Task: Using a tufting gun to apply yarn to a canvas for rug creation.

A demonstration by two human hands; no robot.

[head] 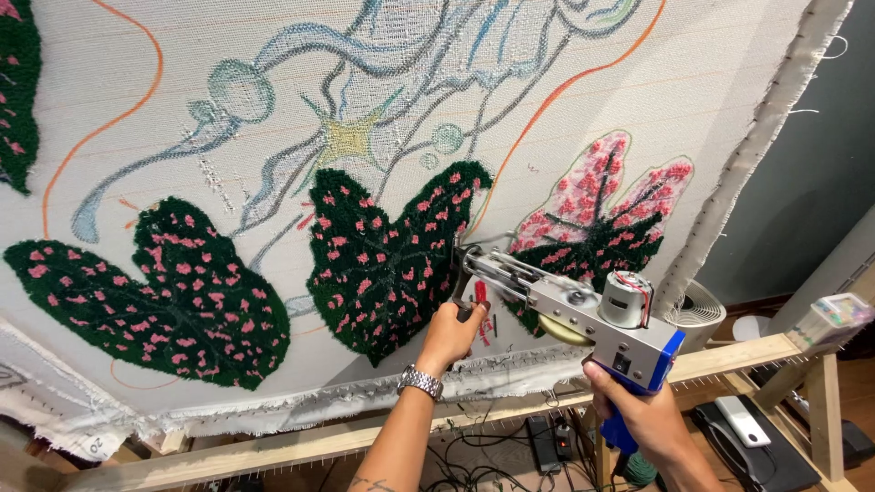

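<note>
Right fingers [609, 381] wrapped tight around the blue grip of the tufting gun [583, 314], steadying its weight from below. Left fingers [462, 314] closed on the gun's front handle, up near the needle, guiding the tip against the stretched cloth [638, 100]. Needle end pressed between the dark green leaf with pink spots [383, 264] and the half-filled pink leaf [592, 210]. Wooden frame [729, 357] just beneath, cables below.
</note>
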